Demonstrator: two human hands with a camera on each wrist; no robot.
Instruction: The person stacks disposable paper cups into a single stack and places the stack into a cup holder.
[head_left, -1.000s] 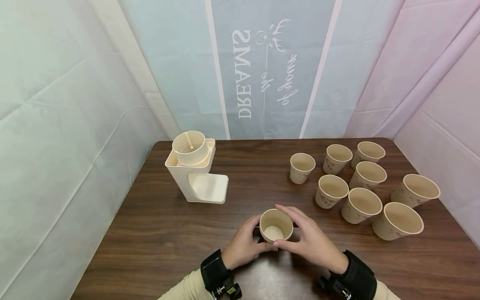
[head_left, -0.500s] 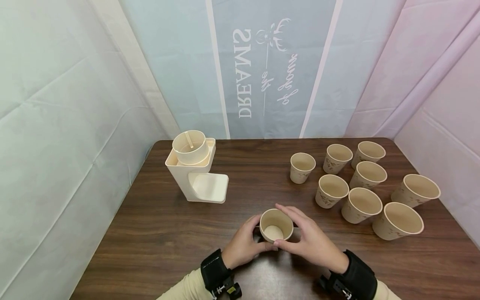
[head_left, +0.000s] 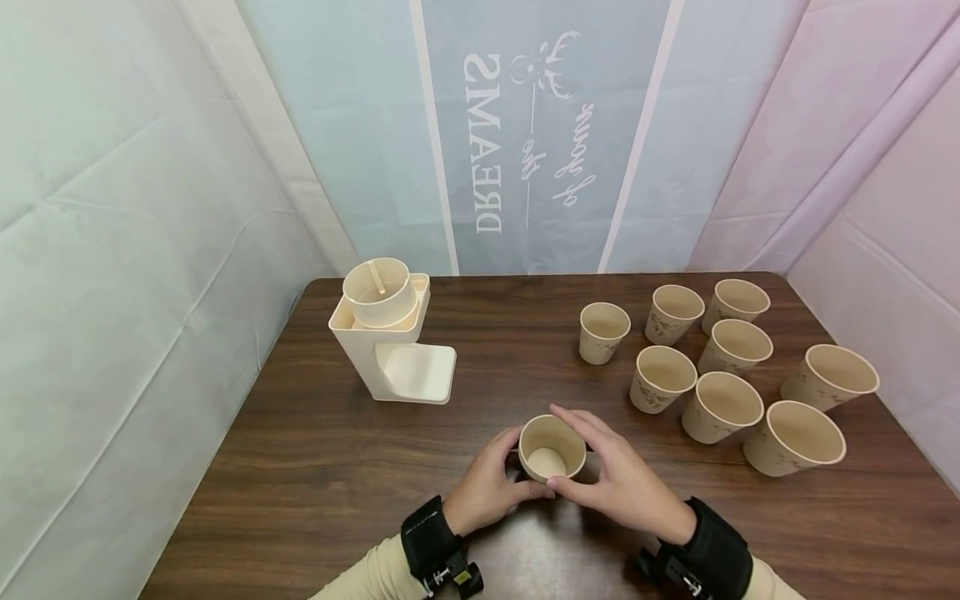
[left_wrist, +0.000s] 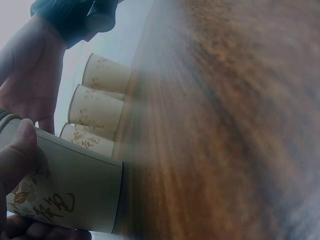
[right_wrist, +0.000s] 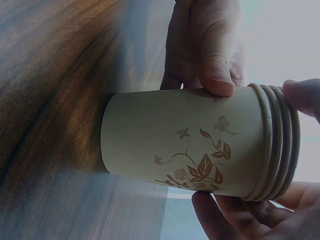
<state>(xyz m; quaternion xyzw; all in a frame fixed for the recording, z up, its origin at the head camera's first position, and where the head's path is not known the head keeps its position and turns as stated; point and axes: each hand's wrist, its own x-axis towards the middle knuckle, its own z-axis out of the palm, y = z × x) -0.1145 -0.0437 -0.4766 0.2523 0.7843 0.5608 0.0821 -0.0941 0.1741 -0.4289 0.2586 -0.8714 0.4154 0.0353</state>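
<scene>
In front of me, a stack of nested paper cups (right_wrist: 190, 140) stands upright, its base right at the tabletop. Several rims show at its top in the right wrist view, and brown leaf and flower prints mark its side. My left hand (head_left: 491, 486) grips the body from the left, thumb (left_wrist: 20, 155) along its near side. From the right, my right hand (head_left: 626, 479) holds the stack at its rims, with the thumb at the near edge and the fingers round the far side. The head view looks down into the empty top cup.
Several paper cups (head_left: 722, 407) stand apart on the right of the wooden table (head_left: 315, 483), one (head_left: 603, 333) nearer the middle. At the back left is a cream, stand-like holder (head_left: 375, 358) with a round cup-shaped container (head_left: 378, 304) on top. Fabric walls enclose the table.
</scene>
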